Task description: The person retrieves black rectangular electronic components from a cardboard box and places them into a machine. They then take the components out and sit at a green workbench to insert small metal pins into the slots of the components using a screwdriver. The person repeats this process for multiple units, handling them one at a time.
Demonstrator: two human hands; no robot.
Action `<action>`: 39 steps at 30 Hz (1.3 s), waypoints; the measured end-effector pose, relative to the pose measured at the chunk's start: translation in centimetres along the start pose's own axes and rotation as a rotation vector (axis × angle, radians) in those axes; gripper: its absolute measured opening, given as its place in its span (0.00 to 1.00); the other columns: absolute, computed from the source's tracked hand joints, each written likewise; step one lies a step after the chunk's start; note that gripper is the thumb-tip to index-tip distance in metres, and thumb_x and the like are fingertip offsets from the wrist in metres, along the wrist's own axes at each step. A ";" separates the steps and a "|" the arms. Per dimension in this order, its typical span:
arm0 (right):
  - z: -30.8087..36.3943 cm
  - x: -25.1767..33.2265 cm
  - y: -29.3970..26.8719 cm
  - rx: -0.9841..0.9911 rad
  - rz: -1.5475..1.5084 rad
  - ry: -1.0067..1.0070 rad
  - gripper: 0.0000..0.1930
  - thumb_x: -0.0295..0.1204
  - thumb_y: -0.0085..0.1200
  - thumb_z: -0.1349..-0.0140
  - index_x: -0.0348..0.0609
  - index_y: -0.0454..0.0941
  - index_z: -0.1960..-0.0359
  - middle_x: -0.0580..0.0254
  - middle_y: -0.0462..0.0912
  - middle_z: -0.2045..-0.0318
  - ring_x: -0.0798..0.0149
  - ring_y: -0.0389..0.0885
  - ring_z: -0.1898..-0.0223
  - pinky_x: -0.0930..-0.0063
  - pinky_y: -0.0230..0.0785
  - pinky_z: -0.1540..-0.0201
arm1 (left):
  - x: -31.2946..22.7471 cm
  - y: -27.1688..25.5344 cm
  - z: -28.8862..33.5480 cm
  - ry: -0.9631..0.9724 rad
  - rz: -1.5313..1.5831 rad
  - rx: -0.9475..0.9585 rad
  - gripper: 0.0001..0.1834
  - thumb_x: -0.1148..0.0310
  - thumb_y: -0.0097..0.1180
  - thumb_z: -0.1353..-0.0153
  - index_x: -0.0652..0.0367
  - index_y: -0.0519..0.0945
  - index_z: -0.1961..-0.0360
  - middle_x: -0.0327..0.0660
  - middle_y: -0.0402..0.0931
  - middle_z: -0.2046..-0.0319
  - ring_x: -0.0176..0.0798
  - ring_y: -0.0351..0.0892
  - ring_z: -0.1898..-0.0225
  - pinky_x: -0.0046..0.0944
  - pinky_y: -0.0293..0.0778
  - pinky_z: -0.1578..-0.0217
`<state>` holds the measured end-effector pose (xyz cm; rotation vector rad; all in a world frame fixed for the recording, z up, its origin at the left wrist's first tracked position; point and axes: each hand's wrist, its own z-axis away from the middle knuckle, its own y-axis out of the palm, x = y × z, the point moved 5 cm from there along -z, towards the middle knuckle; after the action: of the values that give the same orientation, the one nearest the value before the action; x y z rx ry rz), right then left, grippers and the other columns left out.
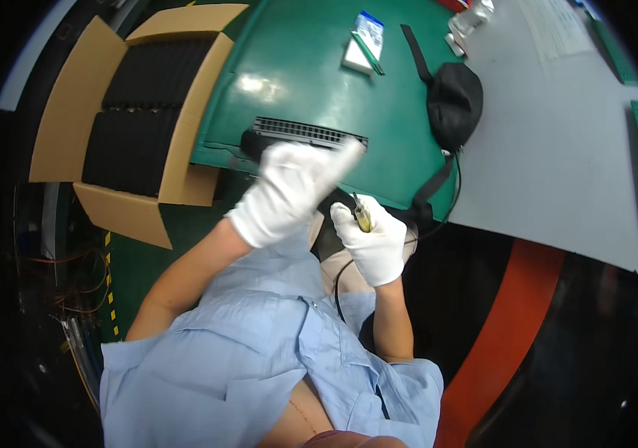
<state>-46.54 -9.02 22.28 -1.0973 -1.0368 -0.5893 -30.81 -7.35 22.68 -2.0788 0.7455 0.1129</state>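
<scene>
My left hand (pixel 289 187), in a white glove, lies over a long black part (pixel 253 143) at the front edge of the green mat. One finger stretches out to the right; the others are blurred or hidden, so its grip on the part cannot be made out. Just beyond it lies a dark strip with rows of slots (pixel 307 132). My right hand (pixel 378 243), gloved too, is closed around a small tool with a translucent yellow handle (pixel 363 219), its thin dark tip pointing up. More black material (pixel 336 198) shows between the hands.
At the left stands an open cardboard box (pixel 195 104) packed with black pieces. A white box (pixel 360 56) with a green pen-like item (pixel 367 52) sits at the back of the green mat (pixel 296 67). A black pouch with straps (pixel 455 104) lies at the right, beside a grey tabletop (pixel 543 164).
</scene>
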 end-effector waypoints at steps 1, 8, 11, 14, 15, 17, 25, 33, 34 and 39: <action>0.4 -0.4 -0.3 -0.108 0.008 -0.096 0.06 0.24 0.64 0.37 0.35 0.84 0.61 0.73 0.81 0.77 0.82 0.73 0.76 0.84 0.68 0.71 | 0.8 -0.8 0.6 -0.092 -0.123 0.020 0.46 0.68 0.65 0.51 0.67 0.62 0.29 0.54 0.77 0.55 0.53 0.80 0.57 0.49 0.75 0.52; 3.9 -0.1 3.4 -0.127 0.403 -0.516 0.19 0.32 0.68 0.45 0.43 0.82 0.52 0.62 0.82 0.75 0.62 0.83 0.78 0.70 0.74 0.74 | 1.3 2.9 7.0 -1.387 1.692 -0.248 0.26 0.52 0.53 0.27 0.61 0.69 0.38 0.47 0.74 0.48 0.43 0.79 0.52 0.46 0.78 0.51; 5.2 -0.6 4.6 0.033 0.413 -0.471 0.26 0.40 0.71 0.47 0.42 0.79 0.48 0.61 0.82 0.75 0.61 0.83 0.77 0.69 0.74 0.75 | 0.3 4.7 7.4 -1.633 1.696 -0.306 0.18 0.58 0.57 0.29 0.59 0.76 0.47 0.31 0.74 0.74 0.28 0.72 0.79 0.32 0.70 0.79; 5.9 -1.3 4.3 0.114 0.247 -0.378 0.26 0.41 0.68 0.43 0.43 0.75 0.46 0.60 0.82 0.74 0.59 0.84 0.76 0.67 0.74 0.74 | 0.5 5.4 8.3 -1.612 1.693 -0.237 0.19 0.57 0.57 0.29 0.61 0.76 0.48 0.30 0.70 0.78 0.26 0.69 0.83 0.30 0.66 0.83; 6.3 -2.0 4.1 0.142 0.245 -0.338 0.24 0.39 0.66 0.41 0.44 0.75 0.46 0.61 0.82 0.73 0.59 0.84 0.76 0.66 0.74 0.75 | 0.3 5.4 8.6 -1.613 1.645 -0.186 0.19 0.56 0.57 0.29 0.61 0.77 0.48 0.30 0.70 0.79 0.26 0.68 0.84 0.30 0.65 0.83; 5.9 -2.2 4.1 0.184 0.388 -0.407 0.13 0.32 0.63 0.41 0.48 0.77 0.55 0.64 0.80 0.72 0.57 0.80 0.76 0.64 0.71 0.75 | 0.2 5.7 9.5 -1.610 1.552 -0.079 0.21 0.54 0.56 0.28 0.62 0.77 0.49 0.29 0.68 0.81 0.26 0.67 0.87 0.30 0.64 0.85; 5.4 -2.4 4.7 0.052 0.359 -0.517 0.15 0.23 0.64 0.51 0.48 0.80 0.60 0.65 0.81 0.66 0.58 0.80 0.70 0.67 0.73 0.68 | -0.6 5.4 10.5 -1.578 1.451 0.092 0.22 0.51 0.55 0.28 0.62 0.78 0.52 0.30 0.65 0.84 0.25 0.65 0.89 0.27 0.63 0.91; 6.1 -2.5 4.4 0.010 0.386 -0.723 0.20 0.20 0.62 0.57 0.47 0.80 0.58 0.64 0.83 0.67 0.64 0.77 0.76 0.70 0.68 0.75 | -0.7 5.5 10.0 -1.592 1.411 0.099 0.21 0.49 0.58 0.31 0.58 0.75 0.61 0.30 0.63 0.86 0.25 0.62 0.91 0.27 0.62 0.91; 6.4 -2.4 4.4 0.011 0.413 -0.729 0.20 0.20 0.62 0.57 0.47 0.80 0.58 0.65 0.83 0.67 0.64 0.77 0.76 0.70 0.67 0.76 | -0.6 5.6 10.0 -1.576 1.414 0.088 0.21 0.49 0.58 0.31 0.58 0.75 0.61 0.30 0.64 0.86 0.25 0.62 0.91 0.27 0.61 0.91; 7.5 -2.7 4.3 0.044 0.483 -0.760 0.21 0.23 0.62 0.58 0.47 0.80 0.57 0.66 0.83 0.66 0.66 0.76 0.77 0.72 0.65 0.78 | -0.5 5.9 10.3 -1.595 1.387 0.094 0.22 0.48 0.60 0.33 0.58 0.74 0.60 0.31 0.64 0.86 0.25 0.63 0.91 0.28 0.61 0.91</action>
<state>-46.99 -0.75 18.64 -1.5136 -1.3448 0.2728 -32.49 -1.54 12.49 -0.4822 0.8375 2.0478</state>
